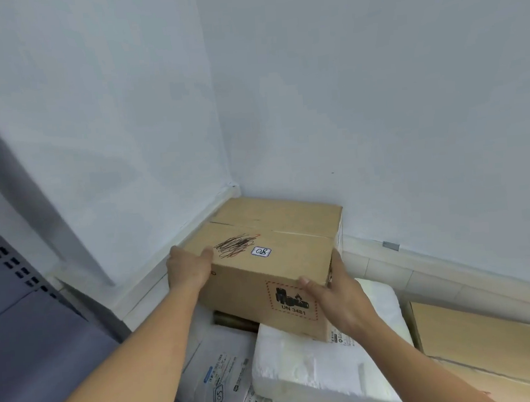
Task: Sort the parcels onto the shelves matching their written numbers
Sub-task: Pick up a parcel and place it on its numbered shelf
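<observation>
Between left hand (pixel 188 269) and right hand (pixel 337 293) sits box 08 (pixel 262 263), fingers clamping its opposite sides, both equally near.

Room corner in front of me, pale blue-white walls (pixel 374 83) L & R, white baseboard (pixel 425 269) along btm, grey slotted metal upright (pixel 7 259) far L, soft even light

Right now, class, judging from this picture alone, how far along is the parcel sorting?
Done: nothing shows as shelved. In hand: the left hand and right hand grip the cardboard box labelled 08, over the pile. Left: shelving it, then the white parcel, the grey bag and the flat carton.
</observation>
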The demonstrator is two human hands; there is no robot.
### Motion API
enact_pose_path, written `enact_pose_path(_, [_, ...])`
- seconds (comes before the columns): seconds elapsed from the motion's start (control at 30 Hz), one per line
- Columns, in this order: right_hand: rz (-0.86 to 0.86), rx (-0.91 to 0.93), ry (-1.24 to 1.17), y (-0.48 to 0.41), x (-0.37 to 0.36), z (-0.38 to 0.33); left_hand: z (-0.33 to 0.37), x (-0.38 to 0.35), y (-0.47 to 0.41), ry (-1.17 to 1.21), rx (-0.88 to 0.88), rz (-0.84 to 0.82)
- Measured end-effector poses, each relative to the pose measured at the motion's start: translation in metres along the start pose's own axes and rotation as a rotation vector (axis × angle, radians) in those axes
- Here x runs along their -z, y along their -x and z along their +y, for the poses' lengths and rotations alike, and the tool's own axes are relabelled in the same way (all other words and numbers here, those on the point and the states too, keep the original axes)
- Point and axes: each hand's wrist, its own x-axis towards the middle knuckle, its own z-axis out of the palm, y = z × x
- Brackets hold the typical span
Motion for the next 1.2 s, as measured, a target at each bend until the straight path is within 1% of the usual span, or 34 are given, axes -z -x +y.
enact_pose_path(0.13, [-0.027,-0.054,-0.024,0.001,0.005,0.005,-0.003,0.003,-0.007,0.067,0.030,-0.052])
enact_pose_path(0.27, [-0.039,-0.156,-0.159,-0.001,0.010,0.006,-0.001,0.012,-0.003,0.091,0.029,-0.095])
enact_pose_path(0.33, [-0.024,-0.172,-0.209,0.001,0.013,0.009,0.000,0.015,0.002,0.079,0.026,-0.099])
enact_pose_path(0.43, [0.024,-0.155,-0.263,0.007,0.018,0.013,0.002,0.019,0.018,0.084,-0.006,-0.080])
enact_pose_path(0.67, [0.046,-0.105,-0.360,0.047,0.048,0.013,0.011,0.034,0.071,0.089,-0.077,-0.033])
enact_pose_path(0.93, [0.100,0.009,-0.465,0.112,0.098,0.011,0.011,0.049,0.159,0.283,-0.179,0.015])
enact_pose_path(1.1, [0.099,0.087,-0.509,0.156,0.122,0.012,-0.003,0.067,0.203,0.343,-0.211,-0.067])
enact_pose_path(1.2, [0.068,0.132,-0.476,0.180,0.134,0.013,-0.012,0.076,0.224,0.312,-0.225,-0.159])
